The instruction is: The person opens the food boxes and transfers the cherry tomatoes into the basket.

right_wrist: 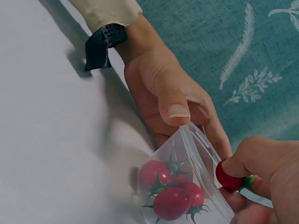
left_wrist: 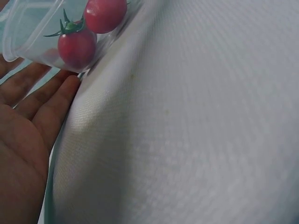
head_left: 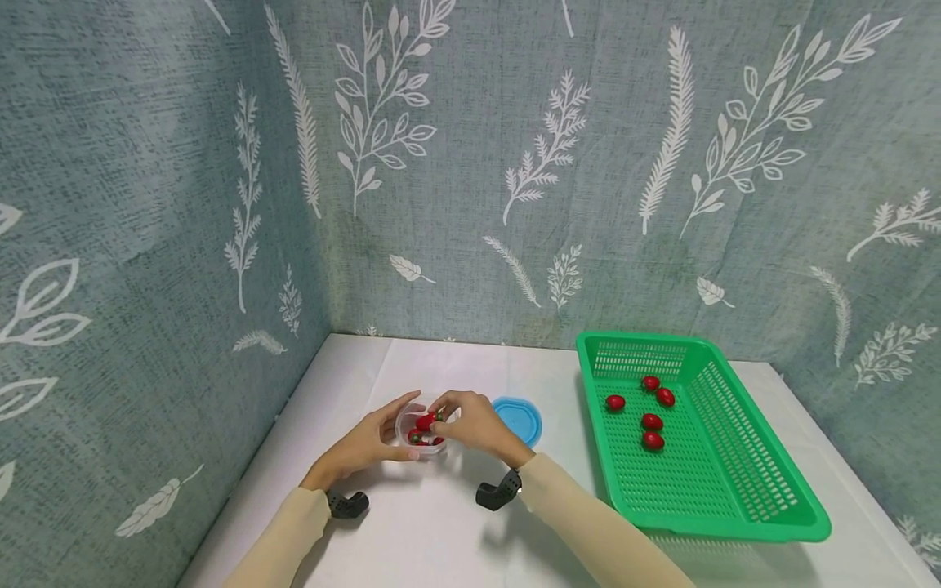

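Note:
On the white tabletop stands a small clear plastic tub (head_left: pixel 401 428) with several red cherry tomatoes (right_wrist: pixel 171 203) in it, green stalks attached. My left hand (head_left: pixel 363 441) holds the tub from the left, thumb at its rim in the right wrist view and fingers along the far side. Between thumb and fingers of my right hand (head_left: pixel 476 421) is one more cherry tomato (right_wrist: pixel 227 176), pinched over the tub's opening with its green stalk showing. In the left wrist view, tomatoes show through the wall of the tilted-looking tub (left_wrist: pixel 30 28).
A round blue lid (head_left: pixel 520 421) lies just right of the tub, partly behind my right wrist. Farther right is a large green plastic basket (head_left: pixel 706 482) with several loose red tomatoes (head_left: pixel 652 422) inside. Leaf-patterned cloth (head_left: pixel 470 180) walls off the back and left.

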